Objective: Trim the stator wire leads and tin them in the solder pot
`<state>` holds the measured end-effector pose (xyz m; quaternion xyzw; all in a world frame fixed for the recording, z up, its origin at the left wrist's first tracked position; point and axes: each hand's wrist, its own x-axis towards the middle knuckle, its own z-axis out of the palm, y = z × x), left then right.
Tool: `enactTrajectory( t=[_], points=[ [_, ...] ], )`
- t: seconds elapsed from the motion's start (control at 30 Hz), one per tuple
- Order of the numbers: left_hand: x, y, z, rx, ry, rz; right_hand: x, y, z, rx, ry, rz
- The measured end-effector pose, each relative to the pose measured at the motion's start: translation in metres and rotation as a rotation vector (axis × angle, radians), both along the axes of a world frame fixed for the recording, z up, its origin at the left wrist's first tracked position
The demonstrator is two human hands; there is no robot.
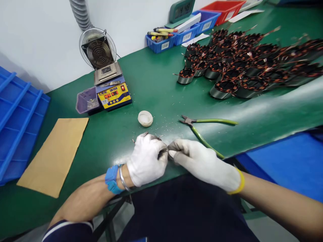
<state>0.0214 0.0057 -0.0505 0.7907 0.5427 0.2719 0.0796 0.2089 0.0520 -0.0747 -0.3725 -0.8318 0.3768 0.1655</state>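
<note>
Left hand point(147, 161) and right hand point(202, 163) are both pinching a half-hidden stator point(163, 154): probably light and rigid, best gripped by its rim, sparing the wires.

Your left hand point(147, 161) and right hand point(202, 163) together at the surface's point(156, 84) near edge, cutters point(202, 126) just behind your right, cap point(145, 118) behind your left, solder pot point(113, 92) farther back, card point(54, 154) at your left, stators point(242, 64) far right.

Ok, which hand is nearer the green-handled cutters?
Right. The right hand lies just below the cutters, one handle passing right beside it; the left hand is further left. Both pinch a small grey part.
</note>
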Motion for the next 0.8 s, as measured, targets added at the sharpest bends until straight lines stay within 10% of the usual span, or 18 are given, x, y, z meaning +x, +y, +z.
enactTrajectory(
  t=[0.13,0.23,0.43,0.5,0.7,0.8],
  points=[
    [0.001,0.000,-0.001,-0.014,-0.019,-0.009,0.016,0.010,-0.003,0.830,-0.046,0.222],
    [0.001,0.001,-0.003,0.014,-0.029,0.001,0.017,0.011,-0.004,0.953,-0.011,0.302],
    [-0.001,0.000,-0.003,0.032,-0.006,-0.016,-0.005,-0.005,0.001,-0.318,0.118,-0.069],
    [-0.001,-0.001,-0.003,0.035,-0.007,-0.012,-0.004,-0.005,0.002,-0.421,0.117,-0.047],
    [0.002,0.000,-0.003,0.056,-0.022,-0.017,0.010,0.011,0.001,0.875,-0.029,0.214],
    [0.001,0.000,-0.002,0.052,0.000,-0.029,0.006,0.010,0.009,1.116,-0.048,0.327]
  ],
)
